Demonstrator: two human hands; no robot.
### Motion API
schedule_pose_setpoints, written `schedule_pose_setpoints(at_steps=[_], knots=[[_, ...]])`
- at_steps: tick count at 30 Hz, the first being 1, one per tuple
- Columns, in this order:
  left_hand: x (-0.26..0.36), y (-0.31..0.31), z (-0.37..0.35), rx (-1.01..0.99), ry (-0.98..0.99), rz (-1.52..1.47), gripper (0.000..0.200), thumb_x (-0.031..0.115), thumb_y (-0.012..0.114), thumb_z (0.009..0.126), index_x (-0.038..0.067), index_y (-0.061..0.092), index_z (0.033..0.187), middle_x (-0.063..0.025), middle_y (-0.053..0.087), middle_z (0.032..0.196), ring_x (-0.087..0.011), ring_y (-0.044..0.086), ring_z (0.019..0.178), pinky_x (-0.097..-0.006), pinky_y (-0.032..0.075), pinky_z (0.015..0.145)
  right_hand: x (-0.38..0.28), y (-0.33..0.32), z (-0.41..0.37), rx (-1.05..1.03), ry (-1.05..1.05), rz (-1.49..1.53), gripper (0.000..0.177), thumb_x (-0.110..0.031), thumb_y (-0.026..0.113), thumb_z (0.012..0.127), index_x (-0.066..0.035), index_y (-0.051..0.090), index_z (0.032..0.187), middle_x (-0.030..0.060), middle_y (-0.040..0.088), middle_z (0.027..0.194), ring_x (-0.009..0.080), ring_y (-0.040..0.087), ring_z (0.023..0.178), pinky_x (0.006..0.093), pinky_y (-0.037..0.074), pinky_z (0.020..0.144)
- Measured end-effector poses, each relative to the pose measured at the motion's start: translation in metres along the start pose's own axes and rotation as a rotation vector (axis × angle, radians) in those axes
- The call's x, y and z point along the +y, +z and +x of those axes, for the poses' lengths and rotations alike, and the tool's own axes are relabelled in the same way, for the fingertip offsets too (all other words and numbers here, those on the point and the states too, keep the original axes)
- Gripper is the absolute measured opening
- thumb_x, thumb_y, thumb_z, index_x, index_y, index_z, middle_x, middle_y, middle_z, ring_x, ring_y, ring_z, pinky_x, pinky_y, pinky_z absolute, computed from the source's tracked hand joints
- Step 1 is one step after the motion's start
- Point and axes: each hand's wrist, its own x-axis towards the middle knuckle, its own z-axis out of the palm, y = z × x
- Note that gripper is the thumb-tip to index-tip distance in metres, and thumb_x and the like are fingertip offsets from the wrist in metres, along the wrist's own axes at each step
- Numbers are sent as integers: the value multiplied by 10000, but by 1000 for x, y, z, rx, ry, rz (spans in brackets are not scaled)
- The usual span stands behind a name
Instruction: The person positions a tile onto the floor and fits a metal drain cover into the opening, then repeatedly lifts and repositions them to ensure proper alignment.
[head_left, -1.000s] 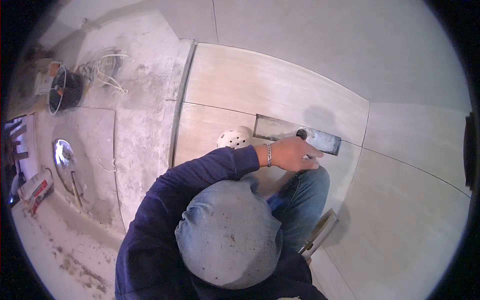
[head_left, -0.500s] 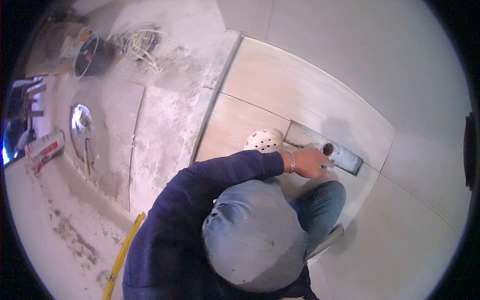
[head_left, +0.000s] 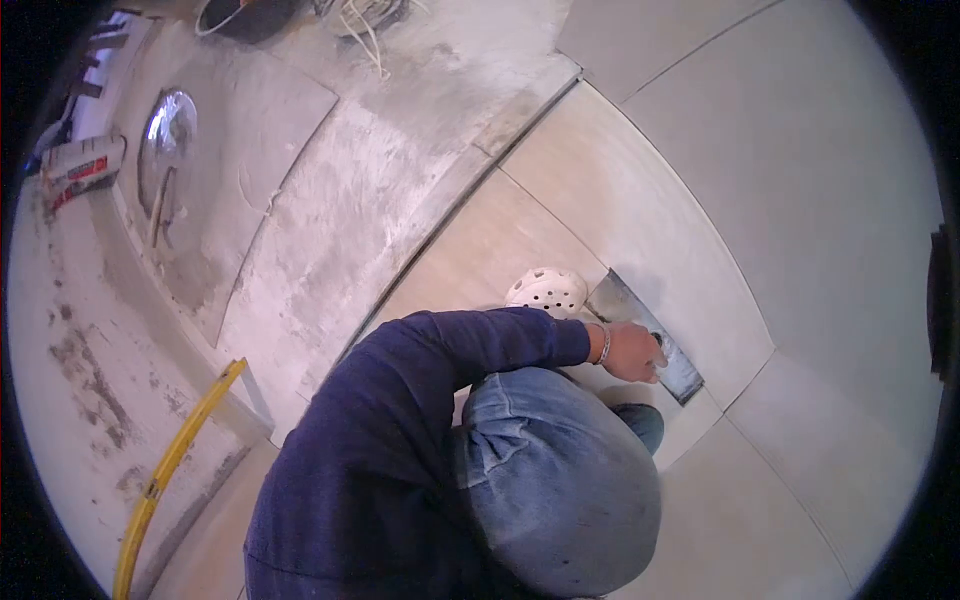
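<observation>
My left hand (head_left: 632, 352), with a bracelet at the wrist, reaches past my denim-covered knee (head_left: 560, 470). Its fingers are bent together at the long rectangular drain recess (head_left: 683, 372) in the tiled floor. Part of a dark round hole (head_left: 657, 338) shows beside the knuckles; the hand covers the rest. Whatever the fingertips grip, if anything, is hidden. A white clog (head_left: 548, 288) with holes is on my foot, close to the recess. My right hand is out of sight.
Large beige tiles (head_left: 560, 215) surround the recess, edged by a dark gap along rough concrete (head_left: 390, 150). A yellow spirit level (head_left: 165, 465) lies at left. A printed bag (head_left: 85, 165), a black bucket (head_left: 240, 18) and white cable (head_left: 365, 35) are farther off.
The view has tilted and shifted, and my knee appears farther right. My left hand now covers more of the round hole; its fingers have come closer to it.
</observation>
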Motion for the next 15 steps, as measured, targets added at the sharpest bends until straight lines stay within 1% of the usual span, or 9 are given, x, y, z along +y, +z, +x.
schedule_pose_setpoints(at_steps=[1, 5, 7, 9, 10, 11, 13, 15], knots=[[2, -3, -2, 5, 3, 16, 393, 367, 568, 863, 120, 637, 1161, -192, 671, 947, -381, 637, 896, -469, 492, 821, -3, -2, 3, -2, -8, -13, 422, -358, 523, 934, 12, 520, 1136, 133, 555, 1070, 232, 550, 955, 342, 446, 755], [-8, 2, -3, 65, -6, 24, 380, 382, 562, 865, 120, 646, 1126, -195, 666, 953, -382, 634, 898, -474, 495, 806, -10, -10, 10, 12, -43, -55, 461, -394, 491, 955, 19, 518, 1159, 149, 552, 1113, 250, 548, 1013, 356, 456, 812], [-20, 1, -11, 116, -93, 9, 359, 380, 543, 875, 142, 651, 1121, -179, 650, 1078, -362, 609, 1008, -456, 471, 883, -14, -16, 15, 28, -69, -80, 481, -411, 476, 965, 22, 517, 1170, 158, 550, 1135, 259, 547, 1041, 364, 461, 840], [-51, 11, -21, 461, -64, 137, 362, 375, 542, 883, 130, 646, 1128, -151, 617, 1198, -362, 531, 1165, -474, 392, 1001, -25, -18, 19, 52, -102, -127, 502, -429, 460, 975, 26, 516, 1181, 166, 548, 1156, 269, 545, 1070, 371, 467, 869], [-71, 10, -37, 579, -8, 409, 396, 377, 541, 888, 111, 620, 1170, -144, 571, 1271, -367, 467, 1234, -495, 333, 1046, -36, -12, 18, 73, -118, -183, 512, -437, 452, 980, 27, 515, 1186, 170, 548, 1167, 273, 545, 1084, 375, 469, 883], [-88, 3, -55, 692, 49, 683, 433, 379, 540, 893, 93, 594, 1213, -138, 525, 1343, -373, 404, 1303, -517, 273, 1090, -74, 18, 0, 72, -166, -305, 569, -463, 416, 982, 39, 482, 1242, 193, 524, 1226, 293, 499, 1153, 379, 404, 954], [-84, -30, -79, 796, -373, 598, 560, 407, 555, 884, 51, 493, 1311, -177, 398, 1444, -398, 303, 1367, -577, 216, 1100, -154, 81, -40, 89, -264, -551, 688, -516, 343, 985, 62, 417, 1353, 240, 478, 1344, 334, 407, 1292, 388, 273, 1095], [-91, -53, -109, 846, -648, 535, 675, 422, 544, 888, 14, 371, 1396, -214, 268, 1507, -385, 223, 1407, -591, 170, 1112, -168, 85, -44, 49, -212, -506, 707, -514, 355, 982, 66, 370, 1387, 245, 425, 1398, 331, 384, 1320, 373, 251, 1106]])
